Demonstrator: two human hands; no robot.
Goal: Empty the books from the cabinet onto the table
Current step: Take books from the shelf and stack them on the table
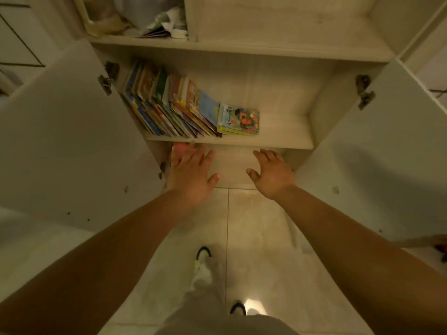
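Observation:
An open beige cabinet [278, 139] stands in front of me. On the left of its middle shelf, several thin colourful books [169, 105] lean to the left against the side wall. One book [238, 119] with an orange and grey cover lies flat just right of them. My left hand [191, 172] and my right hand [271, 172] reach out below the shelf's front edge, fingers spread, holding nothing and touching no book. A pink thing [180, 148] shows partly behind my left fingers on the shelf below.
Both cabinet doors stand wide open, the left door [72, 141] and the right door [387, 153], flanking my arms. The upper shelf holds bags and papers [154, 22]. Pale floor tiles [261, 250] and my feet lie below.

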